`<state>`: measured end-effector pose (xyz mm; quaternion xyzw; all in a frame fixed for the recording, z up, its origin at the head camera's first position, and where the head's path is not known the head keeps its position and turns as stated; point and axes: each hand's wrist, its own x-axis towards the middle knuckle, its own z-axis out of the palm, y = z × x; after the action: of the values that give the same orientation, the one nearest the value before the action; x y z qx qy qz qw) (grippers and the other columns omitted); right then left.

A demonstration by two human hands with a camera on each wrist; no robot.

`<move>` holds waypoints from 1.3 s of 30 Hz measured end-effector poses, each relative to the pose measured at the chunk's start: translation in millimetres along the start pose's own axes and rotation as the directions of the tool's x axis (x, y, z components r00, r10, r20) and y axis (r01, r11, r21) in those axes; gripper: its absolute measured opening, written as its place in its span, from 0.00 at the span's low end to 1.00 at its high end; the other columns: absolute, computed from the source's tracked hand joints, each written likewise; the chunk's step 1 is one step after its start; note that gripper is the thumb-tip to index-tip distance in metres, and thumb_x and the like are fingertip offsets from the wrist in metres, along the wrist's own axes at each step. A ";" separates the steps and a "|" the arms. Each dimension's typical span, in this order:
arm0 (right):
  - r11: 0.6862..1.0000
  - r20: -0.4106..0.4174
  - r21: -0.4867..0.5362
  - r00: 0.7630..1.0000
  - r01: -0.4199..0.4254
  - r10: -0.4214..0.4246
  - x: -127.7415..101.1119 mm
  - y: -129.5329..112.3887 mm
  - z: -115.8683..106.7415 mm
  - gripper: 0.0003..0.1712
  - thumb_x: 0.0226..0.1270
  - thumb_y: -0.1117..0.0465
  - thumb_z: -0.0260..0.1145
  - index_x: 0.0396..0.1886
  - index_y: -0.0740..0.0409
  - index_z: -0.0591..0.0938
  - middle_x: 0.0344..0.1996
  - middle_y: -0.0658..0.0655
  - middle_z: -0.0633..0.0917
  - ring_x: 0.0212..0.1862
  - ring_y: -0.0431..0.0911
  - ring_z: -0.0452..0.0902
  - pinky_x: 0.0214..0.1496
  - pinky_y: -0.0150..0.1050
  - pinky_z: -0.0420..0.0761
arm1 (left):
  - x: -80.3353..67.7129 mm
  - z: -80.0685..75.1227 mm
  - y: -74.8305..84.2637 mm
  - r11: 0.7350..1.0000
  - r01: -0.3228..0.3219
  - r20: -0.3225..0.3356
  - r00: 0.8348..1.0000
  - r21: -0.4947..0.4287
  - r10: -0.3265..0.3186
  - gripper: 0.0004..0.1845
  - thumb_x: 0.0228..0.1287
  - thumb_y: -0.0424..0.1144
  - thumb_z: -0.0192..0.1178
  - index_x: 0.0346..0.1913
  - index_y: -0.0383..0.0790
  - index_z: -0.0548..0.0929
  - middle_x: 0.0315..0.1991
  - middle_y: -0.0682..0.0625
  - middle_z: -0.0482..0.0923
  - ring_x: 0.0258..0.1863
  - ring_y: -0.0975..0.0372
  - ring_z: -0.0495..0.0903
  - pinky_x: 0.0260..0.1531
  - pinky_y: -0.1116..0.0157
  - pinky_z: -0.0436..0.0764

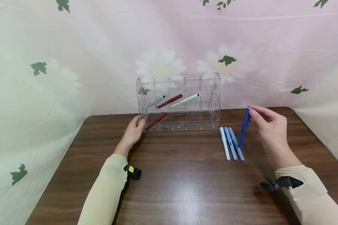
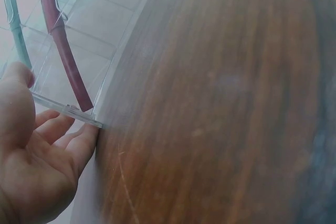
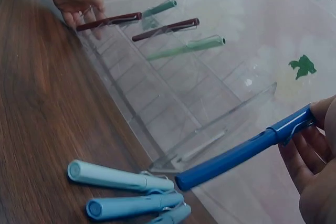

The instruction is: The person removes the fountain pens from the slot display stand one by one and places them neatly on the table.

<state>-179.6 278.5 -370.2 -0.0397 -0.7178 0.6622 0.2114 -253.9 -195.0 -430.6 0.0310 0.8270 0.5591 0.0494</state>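
Observation:
A clear pen rack (image 1: 193,125) with several compartments stands at the back of the table. My left hand (image 1: 133,131) grips its left side, thumb on one face and fingers round the edge. One dark red pen (image 1: 156,121) leans in the front row; behind it lean a teal pen (image 1: 155,102), another dark red pen (image 1: 170,101) and a pale green pen (image 1: 186,100). Between thumb and fingertips, my right hand (image 1: 271,128) pinches a dark blue pen (image 3: 241,148) by its capped end. That pen slants downward, its lower end overlapping the pens on the table in the head view.
Right of the rack, a pale blue pen (image 1: 224,143), a light blue pen (image 1: 231,143) and a greyish-blue pen (image 1: 237,145) lie side by side on the wooden table (image 1: 169,175). A floral cloth (image 1: 110,62) hangs behind the table's back edge.

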 end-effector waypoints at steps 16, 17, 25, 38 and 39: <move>0.907 0.136 -0.420 0.990 0.032 0.028 7.5 43.9 -18.7 0.25 0.82 0.49 0.67 0.66 0.61 0.86 0.40 0.23 0.85 0.40 0.27 0.80 0.39 0.19 0.81 | -1.1 0.4 2.5 1.000 0.009 0.000 1.000 -0.011 -0.009 0.30 0.90 0.47 0.45 0.83 0.36 0.62 0.82 0.39 0.68 0.82 0.46 0.67 0.78 0.45 0.72; 0.898 0.145 -0.438 0.989 0.041 0.026 7.5 46.6 -18.9 0.25 0.81 0.48 0.67 0.65 0.61 0.87 0.40 0.23 0.85 0.40 0.27 0.80 0.39 0.19 0.81 | -1.0 0.5 2.7 1.000 0.010 0.000 1.000 -0.011 -0.010 0.30 0.90 0.47 0.45 0.83 0.36 0.62 0.82 0.39 0.68 0.82 0.46 0.67 0.78 0.45 0.72; 0.857 0.209 -0.511 0.977 0.069 0.046 9.8 61.6 -20.8 0.25 0.81 0.45 0.67 0.63 0.59 0.88 0.38 0.22 0.83 0.38 0.24 0.80 0.37 0.21 0.82 | -1.2 0.3 3.8 1.000 0.010 -0.001 1.000 -0.001 -0.010 0.29 0.90 0.47 0.45 0.83 0.36 0.63 0.81 0.39 0.69 0.81 0.46 0.68 0.78 0.45 0.73; 0.815 0.279 -0.578 0.949 0.041 0.150 18.2 68.5 -9.5 0.21 0.84 0.54 0.64 0.60 0.67 0.88 0.52 0.71 0.89 0.34 0.31 0.79 0.34 0.28 0.83 | -1.1 0.7 3.2 1.000 0.008 -0.003 1.000 0.005 -0.008 0.29 0.90 0.47 0.45 0.83 0.36 0.62 0.81 0.39 0.69 0.81 0.46 0.68 0.78 0.45 0.73; 0.806 0.288 -0.589 0.946 0.050 0.152 19.0 68.8 -8.9 0.21 0.84 0.54 0.64 0.59 0.67 0.88 0.52 0.72 0.89 0.35 0.31 0.79 0.34 0.28 0.83 | -0.8 0.6 2.9 1.000 0.006 -0.003 1.000 0.007 -0.006 0.29 0.90 0.47 0.44 0.83 0.36 0.62 0.81 0.39 0.69 0.81 0.46 0.68 0.78 0.45 0.73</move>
<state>-209.1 301.5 -431.7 -0.0143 -0.9107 0.4098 0.0509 -253.0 -193.4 -428.1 0.0278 0.8292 0.5561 0.0496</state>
